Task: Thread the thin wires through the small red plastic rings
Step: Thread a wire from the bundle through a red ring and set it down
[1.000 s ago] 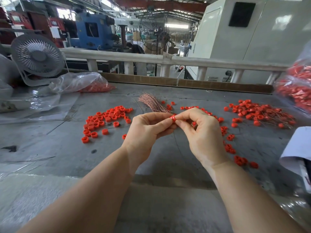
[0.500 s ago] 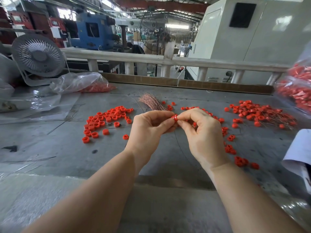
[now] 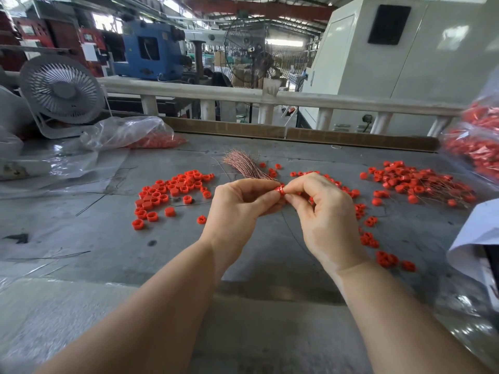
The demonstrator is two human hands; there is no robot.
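I judge I'm partway: my left hand (image 3: 237, 205) and right hand (image 3: 324, 209) meet at centre, both pinching one red ring (image 3: 281, 189), wired rings (image 3: 421, 182) heaped at 2 o'clock, bare rings (image 3: 170, 193) waiting at 10 o'clock beside the wire bundle (image 3: 243, 164).

Above the grey tabletop (image 3: 81, 233), the left hand (image 3: 237, 209) and right hand (image 3: 324, 211) meet, both pinching one red ring (image 3: 280, 189) between thumb and fingers (image 3: 259, 197). Loose red rings (image 3: 167, 193) lie scattered left. A bundle of thin wires (image 3: 243, 164) lies just behind the hands, and wired rings (image 3: 413, 182) are piled right.
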